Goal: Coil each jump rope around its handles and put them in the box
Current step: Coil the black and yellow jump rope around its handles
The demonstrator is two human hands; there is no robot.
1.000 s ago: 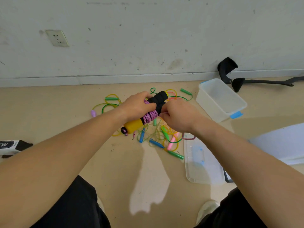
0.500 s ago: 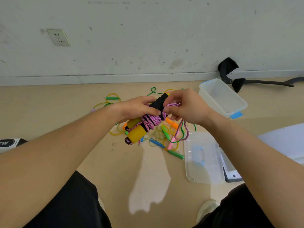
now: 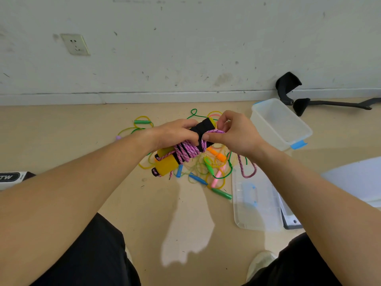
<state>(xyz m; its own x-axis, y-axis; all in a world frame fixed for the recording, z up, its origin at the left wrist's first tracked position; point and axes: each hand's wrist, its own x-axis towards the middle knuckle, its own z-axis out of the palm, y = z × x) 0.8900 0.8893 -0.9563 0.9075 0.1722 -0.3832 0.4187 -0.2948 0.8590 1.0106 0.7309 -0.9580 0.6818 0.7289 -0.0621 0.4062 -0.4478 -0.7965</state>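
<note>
My left hand (image 3: 173, 133), at centre frame, holds the paired yellow-and-black handles (image 3: 167, 164) in the air, fingers curled round them. The pink rope (image 3: 186, 151) is wound round their middle. In the last second my right hand (image 3: 233, 137) has come up from under the bundle to its 2 o'clock end, pinching a fresh loop over the black tips. Only a short length dangles at 4 o'clock, so I judge the winding nearly finished. The box (image 3: 280, 124) sits open at 2 o'clock.
</note>
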